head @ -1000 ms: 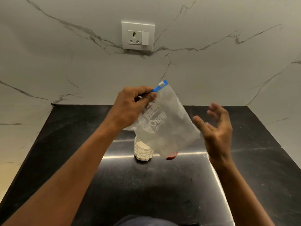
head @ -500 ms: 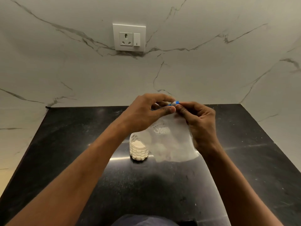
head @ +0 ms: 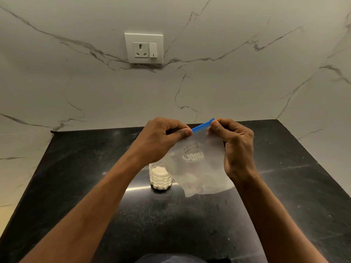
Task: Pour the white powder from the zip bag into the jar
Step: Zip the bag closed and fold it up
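Both forearms reaching forward, left hand (head: 163,137) and right hand (head: 235,147) raised, each grip pinched (thumb against fingers)

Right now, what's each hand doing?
Left hand: closed, pinching the zip bag at its blue zip strip.
Right hand: closed, pinching the same strip's other end.

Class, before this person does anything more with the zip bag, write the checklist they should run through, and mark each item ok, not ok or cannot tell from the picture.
1. Both hands grip the bag: left hand and right hand pinch the blue zip strip. Ok.
2. Jar upright on the counter: ok.
3. Jar holds white powder: ok.
4. Zip bag emptied: looks nearly empty; cannot tell.
5. Zip sealed: cannot tell.
6. Jar lid within reach: none visible; cannot tell.
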Demonstrator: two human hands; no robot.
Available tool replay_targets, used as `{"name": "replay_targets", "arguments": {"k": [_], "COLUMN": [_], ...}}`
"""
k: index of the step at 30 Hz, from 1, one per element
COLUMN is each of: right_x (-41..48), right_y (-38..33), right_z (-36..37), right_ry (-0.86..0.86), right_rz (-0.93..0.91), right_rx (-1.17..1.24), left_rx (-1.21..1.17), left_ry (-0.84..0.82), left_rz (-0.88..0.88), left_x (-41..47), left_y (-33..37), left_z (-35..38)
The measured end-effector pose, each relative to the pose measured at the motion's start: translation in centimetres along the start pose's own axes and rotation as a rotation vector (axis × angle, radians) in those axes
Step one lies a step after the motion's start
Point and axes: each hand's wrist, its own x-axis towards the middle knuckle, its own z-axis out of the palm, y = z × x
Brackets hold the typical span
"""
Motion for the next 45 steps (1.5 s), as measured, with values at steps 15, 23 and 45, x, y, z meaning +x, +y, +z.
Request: {"name": "replay_targets", "arguments": {"k": [15,23,45], "right_x": [1.1,1.2,1.8], "right_y": [-0.1,-0.2,0.9], "right_z": [-1.1,-0.3,0.2], "right_ry": [0.102,0.104,0.060], "right_rz": [0.087,0.100,0.256], "right_rx": [0.094,0.126,0.213], "left_rx": [-0.089,-0.028,-0.674], "left_ry": [0.071,0.089,0.267], "left_rz": [-0.091,-0.004,-0.167], "left_x": [-2.7,-2.7,-3.6], "left_y": [-3.2,-3.6,-4.8], "left_z": [-2.1,-3.3,1.9]}}
